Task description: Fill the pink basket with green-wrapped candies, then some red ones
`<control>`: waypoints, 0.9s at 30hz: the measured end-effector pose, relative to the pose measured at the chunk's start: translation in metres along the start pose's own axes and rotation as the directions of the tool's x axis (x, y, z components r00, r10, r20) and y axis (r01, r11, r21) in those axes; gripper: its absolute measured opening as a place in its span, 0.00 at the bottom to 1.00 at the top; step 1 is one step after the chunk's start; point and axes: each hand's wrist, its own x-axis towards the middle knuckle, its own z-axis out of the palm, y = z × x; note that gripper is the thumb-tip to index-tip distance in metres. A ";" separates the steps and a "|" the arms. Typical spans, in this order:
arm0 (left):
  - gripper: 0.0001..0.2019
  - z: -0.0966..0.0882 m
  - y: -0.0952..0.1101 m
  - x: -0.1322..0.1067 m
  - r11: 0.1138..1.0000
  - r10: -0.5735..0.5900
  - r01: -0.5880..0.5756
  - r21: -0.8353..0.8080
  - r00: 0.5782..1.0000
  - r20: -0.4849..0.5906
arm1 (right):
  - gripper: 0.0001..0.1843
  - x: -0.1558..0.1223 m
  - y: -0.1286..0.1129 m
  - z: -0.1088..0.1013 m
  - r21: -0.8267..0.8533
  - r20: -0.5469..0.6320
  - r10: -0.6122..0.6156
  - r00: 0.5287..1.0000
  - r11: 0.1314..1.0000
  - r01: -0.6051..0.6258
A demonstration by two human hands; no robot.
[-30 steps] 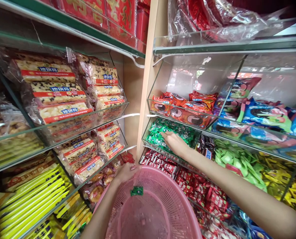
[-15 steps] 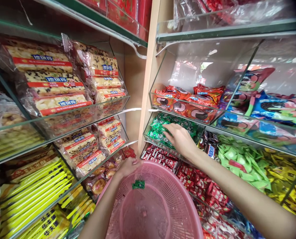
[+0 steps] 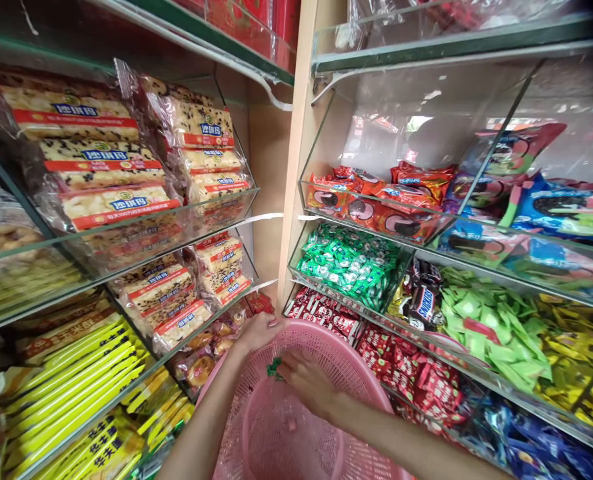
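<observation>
A pink plastic basket [image 3: 361, 360] with mesh sides stands in front of me at the bottom. My left hand [image 3: 259, 333] is closed on its far rim at the upper left. Inside the basket is my right hand [image 3: 304, 380], its fingers bent together. Green-wrapped candy [image 3: 275, 366] shows right at the right fingertips, partly covered by them; how many pieces are there I cannot tell. Beyond the basket, a glass bin holds a heap of green-wrapped candies [image 3: 349, 263].
Glass-fronted shelves meet in a corner at a wooden post [image 3: 294, 153]. Packaged pastry bars [image 3: 121, 200] and yellow packets [image 3: 71, 380] fill the left side. On the right are red candies [image 3: 411, 373], Snickers bars [image 3: 426, 303], light green packets [image 3: 491, 327] and orange packets [image 3: 376, 200].
My right hand has moved from the green candy bin down and left into the basket, beside the green candy there. The left hand stays on the rim.
</observation>
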 end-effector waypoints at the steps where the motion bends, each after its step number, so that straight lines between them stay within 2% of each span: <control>1: 0.28 0.000 0.000 0.000 1.000 -0.002 0.002 0.005 1.000 -0.002 | 0.12 0.001 -0.001 0.005 -0.100 0.002 -0.025 1.000 0.995 0.026; 3: 0.27 0.000 -0.001 -0.001 1.000 -0.002 0.002 0.015 1.000 -0.004 | 0.11 0.002 -0.003 0.012 -0.208 0.015 -0.062 0.998 0.976 0.063; 5: 0.27 0.000 -0.003 -0.001 1.000 -0.002 0.002 0.018 1.000 -0.003 | 0.10 0.002 -0.003 0.018 -0.208 0.029 -0.072 0.997 0.975 0.076; 11: 0.26 0.001 -0.002 -0.001 0.999 -0.019 0.019 0.040 1.000 0.001 | 0.12 0.000 0.006 0.038 0.084 0.037 0.052 0.998 0.995 -0.055; 17: 0.26 -0.001 0.007 -0.003 0.999 -0.009 0.009 0.037 1.000 0.009 | 0.12 -0.008 0.009 0.032 0.270 0.049 0.069 0.996 0.960 -0.079; 22: 0.27 -0.001 0.011 -0.004 1.000 0.004 -0.005 0.029 1.000 0.020 | 0.12 -0.004 0.012 0.027 0.215 0.080 0.032 0.996 0.975 -0.049; 27: 0.27 0.000 0.010 -0.004 0.999 -0.009 0.008 0.033 1.000 0.015 | 0.11 0.000 0.021 0.030 0.195 0.038 0.041 0.998 0.980 -0.048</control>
